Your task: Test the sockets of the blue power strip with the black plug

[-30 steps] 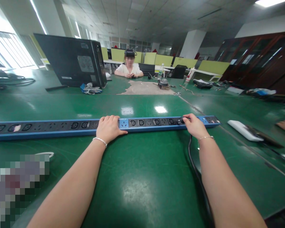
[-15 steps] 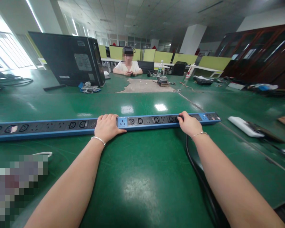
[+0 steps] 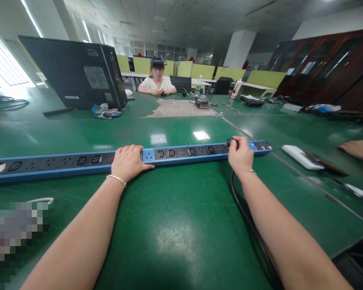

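A long blue power strip (image 3: 186, 153) with black sockets lies across the green surface (image 3: 175, 205), running from the left edge to right of centre. The left hand (image 3: 128, 162) is laid over it left of centre, curled to the strip's width: the fingers reach over the top to the far edge and the thumb points right along the near side. Just right of that hand is a light-blue socket panel (image 3: 149, 155). The right hand (image 3: 241, 156) is nearly closed, thumb and fingers pinching a black plug (image 3: 230, 141) over the right part of the strip; whether the plug is clear of the sockets cannot be told. A black cable (image 3: 243, 209) hangs below this hand and runs toward the near edge, beside the right forearm.

To the right, well apart from the strip's end, lies a white device (image 3: 302, 157), with another person's hand (image 3: 359, 151) farther right. On the far left stands a black computer case (image 3: 69, 74), a grey-and-blue glove (image 3: 106, 111) near its base. A person in a white top (image 3: 157, 83) sits at the far side, left of a clear bottle (image 3: 198, 86).
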`<state>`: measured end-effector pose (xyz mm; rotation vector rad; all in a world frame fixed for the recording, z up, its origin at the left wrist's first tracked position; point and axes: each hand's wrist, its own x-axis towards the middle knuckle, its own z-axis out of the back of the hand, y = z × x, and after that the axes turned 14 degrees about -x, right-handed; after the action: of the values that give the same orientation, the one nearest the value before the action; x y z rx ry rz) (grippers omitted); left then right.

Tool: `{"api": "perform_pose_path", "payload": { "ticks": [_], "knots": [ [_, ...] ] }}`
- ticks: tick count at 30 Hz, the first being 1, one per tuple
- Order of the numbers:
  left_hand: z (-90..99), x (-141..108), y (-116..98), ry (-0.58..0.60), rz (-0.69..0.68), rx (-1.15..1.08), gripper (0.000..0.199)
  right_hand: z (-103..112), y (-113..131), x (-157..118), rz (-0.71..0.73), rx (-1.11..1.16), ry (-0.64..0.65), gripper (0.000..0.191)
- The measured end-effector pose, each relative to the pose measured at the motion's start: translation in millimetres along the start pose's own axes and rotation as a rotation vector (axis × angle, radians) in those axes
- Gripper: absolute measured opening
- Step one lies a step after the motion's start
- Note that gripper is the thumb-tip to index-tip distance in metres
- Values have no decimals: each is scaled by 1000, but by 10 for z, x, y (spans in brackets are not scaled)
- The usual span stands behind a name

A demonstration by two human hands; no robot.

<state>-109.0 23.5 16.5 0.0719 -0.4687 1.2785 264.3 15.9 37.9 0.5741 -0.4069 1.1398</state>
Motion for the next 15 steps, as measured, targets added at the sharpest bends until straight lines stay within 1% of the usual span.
{"api": "perform_pose_path", "payload": {
  "ticks": [1, 2, 3, 5, 7, 9, 12, 15],
  "knots": [
    [2, 4, -1, 7, 4, 3, 74, 23, -83, 55, -32, 42, -93, 40],
    [5, 8, -2, 13, 7, 6, 73, 41, -181, 112, -73, 71, -160, 40],
    [9, 11, -4, 19, 8, 9, 73, 47, -293, 165, -112, 88, -180, 40],
    [15, 16, -7, 26, 8, 12, 74, 25, -535, 244, -159, 106, -120, 38],
    [18, 18, -8, 32, 11, 10, 75, -30, -759, 284, -160, 104, -53, 37],
    [19, 18, -7, 32, 16, 10, 76, -82, -921, 306, -139, 87, -16, 37],
    [18, 17, -2, 31, 16, 14, 77, -106, -1029, 364, -83, 42, 70, 37],
    [16, 18, 0, 36, 12, 8, 76, -90, -1029, 459, -37, -14, 175, 39]
  ]
}}
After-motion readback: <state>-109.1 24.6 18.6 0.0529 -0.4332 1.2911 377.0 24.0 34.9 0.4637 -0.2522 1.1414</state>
